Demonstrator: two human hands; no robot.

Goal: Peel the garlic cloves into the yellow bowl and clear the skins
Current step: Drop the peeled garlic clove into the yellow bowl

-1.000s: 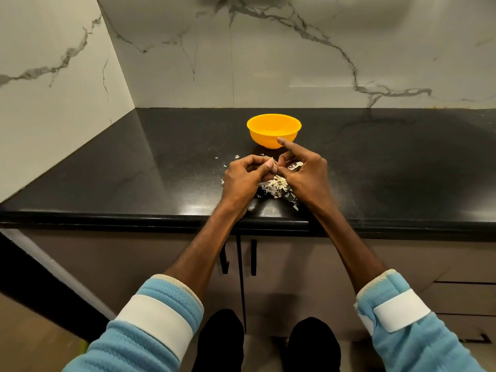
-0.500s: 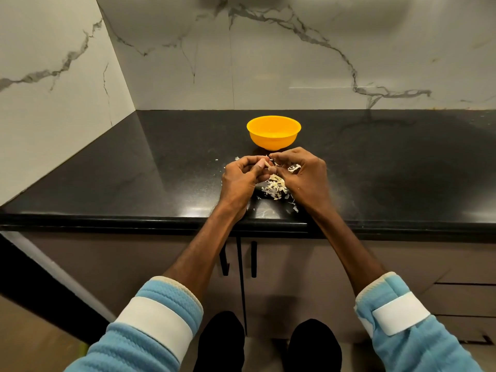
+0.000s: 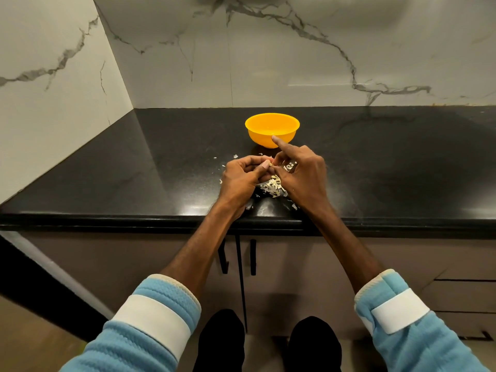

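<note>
- Surface: black stone countertop point(image 3: 139, 167), polished, with faint speckle and glare patches near its rounded front edge. It runs into a corner between two walls.
- Room: white marble wall point(image 3: 268, 63) with grey veins behind and to the left. Below the counter are flat brown cabinet doors point(image 3: 166, 261) with two slim black handles point(image 3: 252, 256), and drawer fronts at the right.
- Your sleeves point(image 3: 150, 328) are light blue knit, each with a white band at the forearm.
- Yellow bowl point(image 3: 259, 136): round, smooth, plastic-looking, standing upright on the counter just beyond your hands. Only its inner wall shows; I cannot tell what it holds.
- Garlic skins point(image 3: 272, 187): a pale, papery, flaky heap on the counter under and between your hands, with stray flecks scattered round it toward the bowl and the front edge.
- Garlic clove point(image 3: 271, 164): a small pale piece, barely visible, held above the heap between your two hands.
- Left hand point(image 3: 240, 179): fingers curled in, thumb pressed against the clove in a narrow pinch.
- Right hand point(image 3: 304, 174): thumb and curled fingers close on the clove from the other side, with the index finger point(image 3: 280, 143) straight and its tip in line with the bowl's near wall. I cannot tell whether it touches.
</note>
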